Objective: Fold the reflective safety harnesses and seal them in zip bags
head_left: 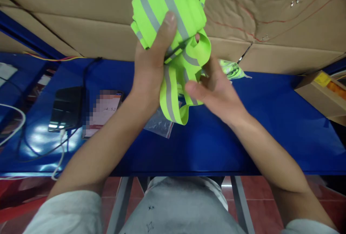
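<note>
Neon-yellow fabric bundle (pixel 169 1), upper centre of the frame, is clamped in the left hand (pixel 148 64); the right hand (pixel 220 91) meets its hanging loops (pixel 169 97), grip unclear. Slackened left-hand pressure could let the bundle unfold and tangle.

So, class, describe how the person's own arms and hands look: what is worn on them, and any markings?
The left hand and right hand are bare, with no gloves, and no watch or bracelet shows on either wrist. The forearms are uncovered; pale grey sleeves end near the elbows. The matching shirt bears small dark star-like outlines.
</note>
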{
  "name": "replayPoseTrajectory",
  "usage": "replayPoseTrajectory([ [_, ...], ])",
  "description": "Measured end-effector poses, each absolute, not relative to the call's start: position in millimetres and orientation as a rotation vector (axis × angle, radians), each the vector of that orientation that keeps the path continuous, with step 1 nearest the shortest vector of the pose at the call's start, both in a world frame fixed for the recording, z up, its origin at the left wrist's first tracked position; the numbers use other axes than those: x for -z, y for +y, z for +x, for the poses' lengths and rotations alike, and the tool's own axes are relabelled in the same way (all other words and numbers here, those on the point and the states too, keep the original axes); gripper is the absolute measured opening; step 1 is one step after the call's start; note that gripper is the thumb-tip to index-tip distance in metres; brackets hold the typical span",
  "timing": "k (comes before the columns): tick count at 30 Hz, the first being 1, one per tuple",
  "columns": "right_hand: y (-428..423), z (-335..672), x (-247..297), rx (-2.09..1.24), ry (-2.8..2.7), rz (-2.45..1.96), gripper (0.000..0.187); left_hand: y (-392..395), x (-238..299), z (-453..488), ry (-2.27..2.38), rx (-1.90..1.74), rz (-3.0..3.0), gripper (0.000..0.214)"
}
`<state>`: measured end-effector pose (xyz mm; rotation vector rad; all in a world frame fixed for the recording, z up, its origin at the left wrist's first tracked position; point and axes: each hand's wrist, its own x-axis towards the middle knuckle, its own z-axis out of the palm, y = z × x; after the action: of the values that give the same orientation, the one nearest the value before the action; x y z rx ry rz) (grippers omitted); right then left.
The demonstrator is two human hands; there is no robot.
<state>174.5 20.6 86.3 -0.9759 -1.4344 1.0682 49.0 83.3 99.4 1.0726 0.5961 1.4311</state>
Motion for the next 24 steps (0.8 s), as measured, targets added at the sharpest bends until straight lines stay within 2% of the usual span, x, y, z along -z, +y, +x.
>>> replayPoseTrajectory([
  [3, 13, 156, -72, -1.169, -1.467, -1.089, 0.062, 84, -86, 54, 0.457, -1.612, 1.143, 0.021],
  [6, 11, 152, -63, -1.107, -1.526, -1.241, 0.028, 89, -81, 55, 0.470, -1.626, 1.075, 0.017],
  [8, 16, 161, -63, -1.193, -1.579, -1.217, 0.010, 93, -86, 51, 0.470, -1.568, 1.016, 0.011],
  [10, 25, 176, -65, -1.428, -1.545, -1.099, 0.011, 98, -93, 46, 0.420, -1.454, 0.970, 0.021],
  [13, 40, 198, -64, -1.748, -1.377, -0.957, 0.023, 102, -100, 40, 0.298, -1.252, 0.925, 0.045],
  [15, 47, 208, -61, -1.839, -1.296, -0.945, 0.027, 102, -97, 42, 0.315, -1.209, 0.917, 0.046],
  [20, 47, 216, -68, -1.958, -1.193, -0.984, 0.022, 104, -77, 47, 0.353, -1.496, 1.182, 0.010],
  [24, 38, 215, -91, -1.931, -1.183, -0.917, 0.014, 118, -62, 35, 0.497, -1.753, 1.688, 0.042],
])
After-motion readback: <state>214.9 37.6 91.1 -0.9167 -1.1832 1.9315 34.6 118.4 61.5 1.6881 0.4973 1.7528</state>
